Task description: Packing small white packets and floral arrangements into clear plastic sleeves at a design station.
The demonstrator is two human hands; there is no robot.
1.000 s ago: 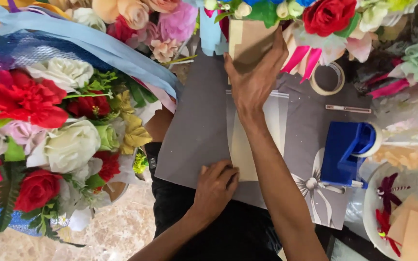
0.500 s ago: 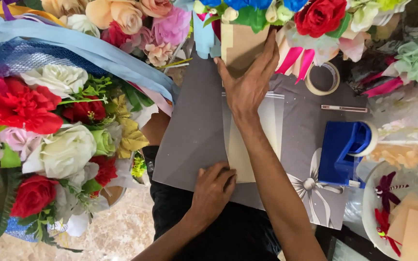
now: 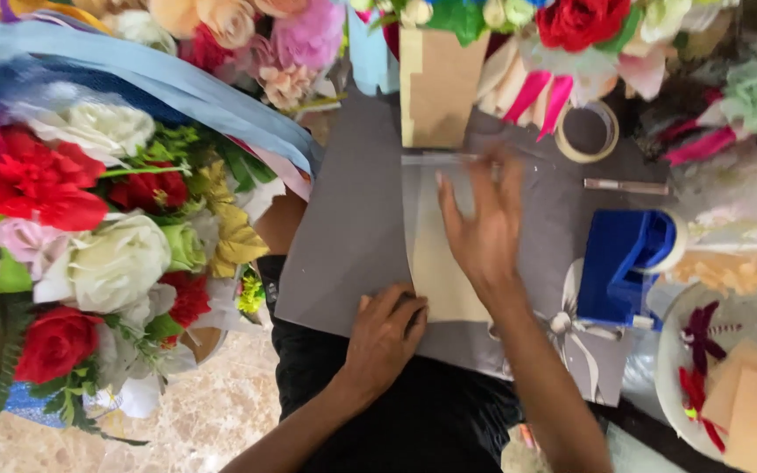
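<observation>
My left hand [image 3: 385,335] presses flat on the near corner of a clear plastic sleeve [image 3: 420,188] that holds a cream card [image 3: 440,271]. The sleeve lies on a grey board [image 3: 343,228] resting on my lap. My right hand [image 3: 482,229] lies open and flat over the middle of the sleeve, fingers pointing away from me. A tan folded card [image 3: 438,88] lies beyond the sleeve at the board's far edge.
A large bouquet of red, white and pink artificial flowers [image 3: 72,228] fills the left. A blue tape dispenser [image 3: 628,263], a tape roll [image 3: 587,131] and a thin metal tool [image 3: 626,186] sit to the right. More flowers [image 3: 571,26] line the far edge. A white plate [image 3: 672,350] with tan cards sits at lower right.
My right hand has drawn back from the tan card at the far edge toward me, onto the middle of the clear sleeve. The left hand stays on the near corner.
</observation>
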